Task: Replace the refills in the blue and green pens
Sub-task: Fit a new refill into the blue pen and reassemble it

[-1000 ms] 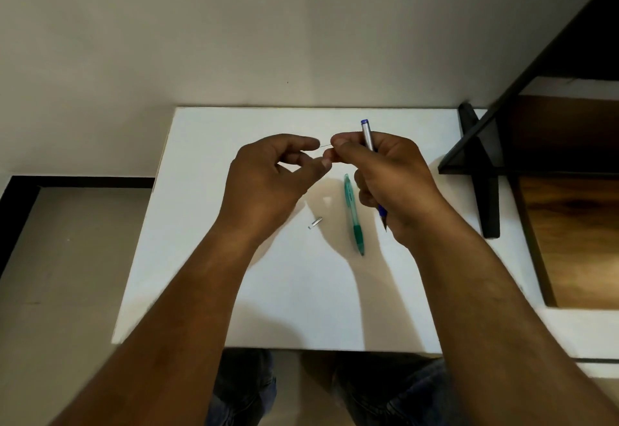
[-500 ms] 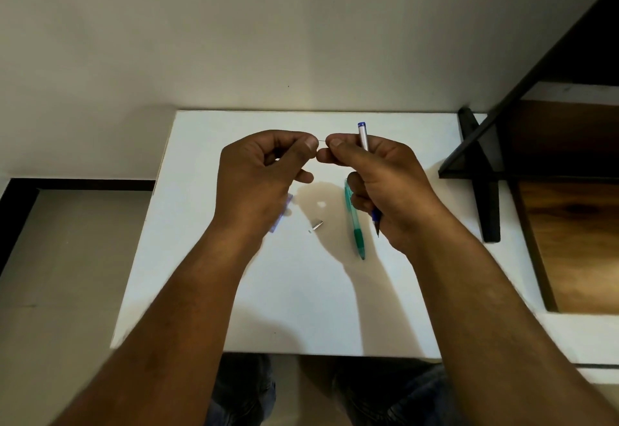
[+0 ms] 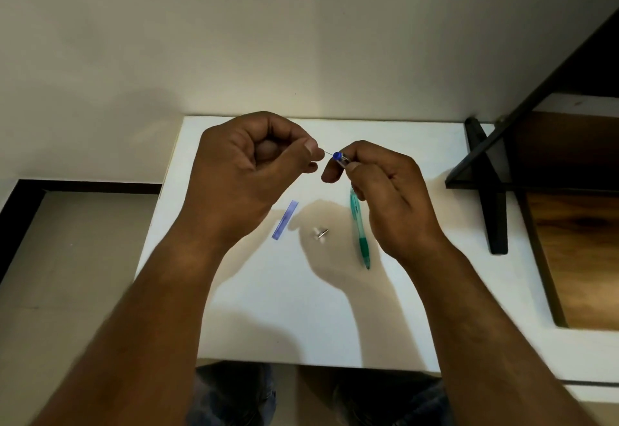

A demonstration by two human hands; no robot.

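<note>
White table (image 3: 301, 318) fills the middle of the view, beige wall behind it, dark shelf frame (image 3: 492, 188) and a wood panel at the right edge. Person's knees in dark trousers show under the near table edge. Both forearms reach in from the bottom, hands raised above the far half of the table, close together but not touching. Left hand (image 3: 248, 174) is curled into a loose fist, thumb and index pinched tight on a thin refill (image 3: 327, 153), a fine wire-like rod that sticks out to the right from the fingertips. Right hand (image 3: 385, 198) is closed around the blue pen (image 3: 341, 159), only its blue-tipped clear end showing past thumb and index, the rest hidden in the palm. Refill's free end sits right at the pen's blue end; can't tell if it is inside the opening or just touching. Green pen (image 3: 360, 231) lies flat on the table under the right hand, running near to far, darker grip and tip toward the person, upper part partly covered by the hand. Small blue strip (image 3: 285, 220) lies flat left of centre, tilted, just beside the left wrist in view. Tiny silver metal piece (image 3: 320, 233) lies on the table between the strip and the green pen, apart from both.
</note>
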